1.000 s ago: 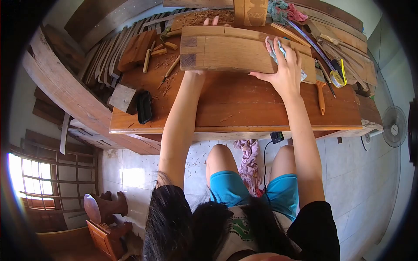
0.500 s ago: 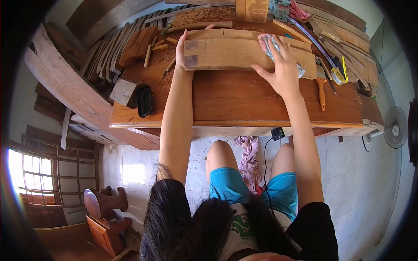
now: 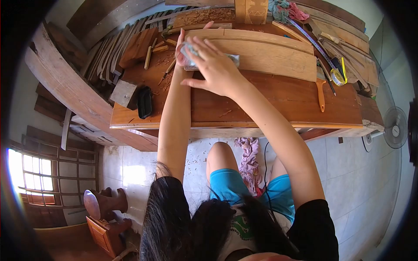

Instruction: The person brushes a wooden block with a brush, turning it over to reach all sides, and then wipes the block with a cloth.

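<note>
A long, pale wooden board [image 3: 274, 56] lies across the wooden table [image 3: 261, 98]. Its left end is gripped by my left hand [image 3: 180, 51], which is partly covered by the other hand. My right hand [image 3: 215, 69] presses a crumpled, light-coloured cloth [image 3: 187, 50] onto the board's left end, its fingers spread over the cloth. Part of the cloth also shows to the right of my right hand. The dark patches at the board's left end are hidden.
An orange-handled brush [image 3: 321, 93], a tape measure [image 3: 337, 77] and a pencil lie to the right. On the left are a black tray [image 3: 144, 101], a wooden block [image 3: 124, 93] and chisels among shavings. Wood strips line both sides.
My right hand has swept left along the board with the cloth, from the right part to the left end. My left hand has stayed at that end.
</note>
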Tool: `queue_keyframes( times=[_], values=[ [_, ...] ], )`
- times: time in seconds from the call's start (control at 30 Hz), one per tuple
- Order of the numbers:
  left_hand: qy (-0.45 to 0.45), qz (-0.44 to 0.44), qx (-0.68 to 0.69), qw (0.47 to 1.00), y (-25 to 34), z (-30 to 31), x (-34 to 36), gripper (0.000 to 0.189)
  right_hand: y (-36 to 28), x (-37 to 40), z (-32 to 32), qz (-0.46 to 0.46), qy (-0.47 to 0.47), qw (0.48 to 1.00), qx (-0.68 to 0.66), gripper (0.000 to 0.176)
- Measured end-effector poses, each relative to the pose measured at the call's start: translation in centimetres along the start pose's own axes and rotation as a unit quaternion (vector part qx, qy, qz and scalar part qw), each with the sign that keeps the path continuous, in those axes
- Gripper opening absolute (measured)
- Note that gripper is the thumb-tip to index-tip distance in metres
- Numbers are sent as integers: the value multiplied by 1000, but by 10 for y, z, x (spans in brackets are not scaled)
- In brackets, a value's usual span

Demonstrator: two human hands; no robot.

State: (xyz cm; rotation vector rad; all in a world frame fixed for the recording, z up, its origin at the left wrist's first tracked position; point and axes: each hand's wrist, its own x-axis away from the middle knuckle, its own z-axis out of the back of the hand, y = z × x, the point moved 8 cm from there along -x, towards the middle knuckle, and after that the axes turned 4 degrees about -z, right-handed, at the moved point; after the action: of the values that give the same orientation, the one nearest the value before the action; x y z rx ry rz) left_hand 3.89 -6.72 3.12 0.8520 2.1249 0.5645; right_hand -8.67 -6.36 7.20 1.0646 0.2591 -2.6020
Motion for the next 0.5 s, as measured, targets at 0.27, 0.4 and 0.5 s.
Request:
queue_keyframes(
  times=[0.27, 0.4, 0.5],
  values=[
    [-256, -147, 166, 941, -11, -40, -15, 104, -4, 2, -1, -5, -2, 999, 43, 105],
    [77, -44, -10, 996, -14, -2, -5, 98, -7, -7, -5, -33, 28, 998, 52, 100],
    [118, -60, -46, 990, -9, -4, 4, 96, 8, -18, -8, -84, 50, 993, 72, 97]
  ],
)
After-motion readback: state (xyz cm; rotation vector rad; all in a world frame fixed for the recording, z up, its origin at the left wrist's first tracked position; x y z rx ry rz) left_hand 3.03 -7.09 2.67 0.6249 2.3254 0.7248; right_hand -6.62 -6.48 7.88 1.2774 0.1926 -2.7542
